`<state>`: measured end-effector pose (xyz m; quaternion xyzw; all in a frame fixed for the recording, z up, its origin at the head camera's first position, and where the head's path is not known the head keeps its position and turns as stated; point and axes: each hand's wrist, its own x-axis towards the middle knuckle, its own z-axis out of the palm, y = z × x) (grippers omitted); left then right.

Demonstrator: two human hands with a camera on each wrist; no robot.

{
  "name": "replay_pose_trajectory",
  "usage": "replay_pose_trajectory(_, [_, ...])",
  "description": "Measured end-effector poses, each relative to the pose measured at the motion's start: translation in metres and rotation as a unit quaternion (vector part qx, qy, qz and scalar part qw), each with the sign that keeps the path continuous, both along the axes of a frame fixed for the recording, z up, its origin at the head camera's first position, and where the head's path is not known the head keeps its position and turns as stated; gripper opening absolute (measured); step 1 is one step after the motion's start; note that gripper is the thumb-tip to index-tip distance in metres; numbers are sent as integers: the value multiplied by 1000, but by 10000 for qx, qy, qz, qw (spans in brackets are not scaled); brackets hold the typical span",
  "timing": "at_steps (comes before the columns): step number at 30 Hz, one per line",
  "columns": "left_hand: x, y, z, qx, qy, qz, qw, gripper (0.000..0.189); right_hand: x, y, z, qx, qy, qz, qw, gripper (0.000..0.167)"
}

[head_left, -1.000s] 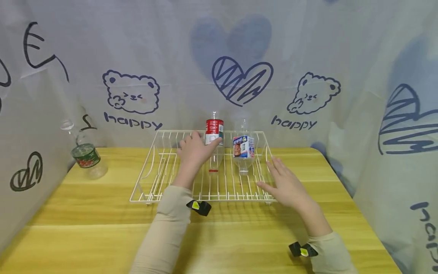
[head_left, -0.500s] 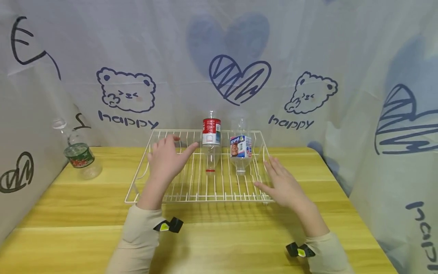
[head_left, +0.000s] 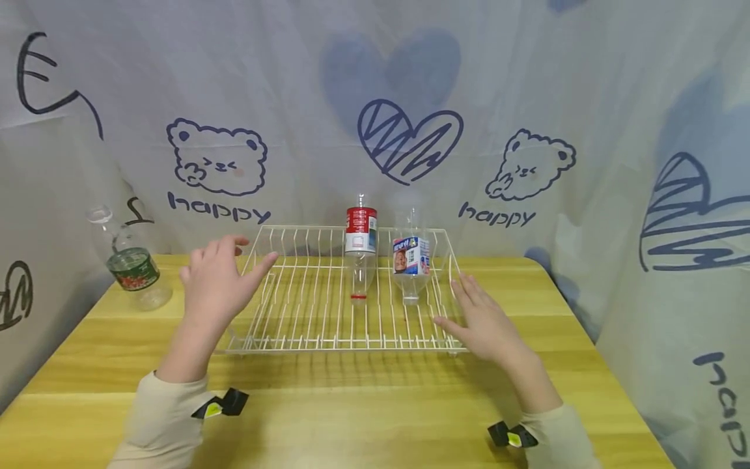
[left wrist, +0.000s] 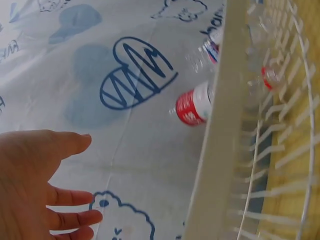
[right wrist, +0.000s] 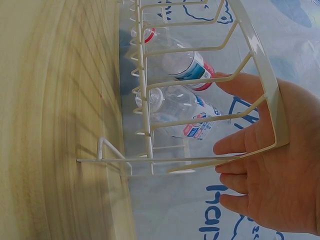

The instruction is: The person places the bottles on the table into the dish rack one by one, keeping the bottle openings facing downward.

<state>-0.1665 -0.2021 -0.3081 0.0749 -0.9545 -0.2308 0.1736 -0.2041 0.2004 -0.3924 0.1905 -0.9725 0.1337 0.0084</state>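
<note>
A white wire dish rack [head_left: 351, 350] stands on the table, with two clear plastic bottles neck-down in it. One is a red-labelled bottle [head_left: 361, 229]; to its right leans a blue-and-white-labelled bottle [head_left: 410, 255]. My left hand [head_left: 213, 280] is over the rack's left end, fingers spread and nothing in them. Further left, a green-labelled bottle [head_left: 133, 268] stands upright on the table. My right hand [head_left: 486, 326] rests at the rack's right side. In the right wrist view, the right hand's thumb and fingers extend on either side of the rack's corner [right wrist: 280, 135].
The wooden table [head_left: 363, 410] reaches back to a pale cloth wall [head_left: 305, 78] with drawn bears and hearts. Cloth also hangs along the left and right sides. The green-labelled bottle is close to the left cloth.
My left hand has moved left, away from the red-labelled bottle that its thumb overlapped, toward the green-labelled bottle. My right hand stays at the rack's right side.
</note>
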Motion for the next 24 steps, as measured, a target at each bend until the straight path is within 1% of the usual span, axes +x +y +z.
replay_pose_trajectory(5, [1,-20,-2,-367,254,80,9990,75,1,1,-1,-22,8,-25,10000,88])
replay_pose_trajectory(14, [0,-54,-11,-921,423,238,9946,69,3,3,-5,-6,10,1,10000,92])
replay_pose_trajectory(21, [-5,-97,-19,-1272,832,458,9873,61,2,1,-3,-71,-10,-20,10000,89])
replay_pose_trajectory(24, [-5,-117,-23,-1368,860,578,9852,61,1,0,-3,-72,-30,-32,10000,90])
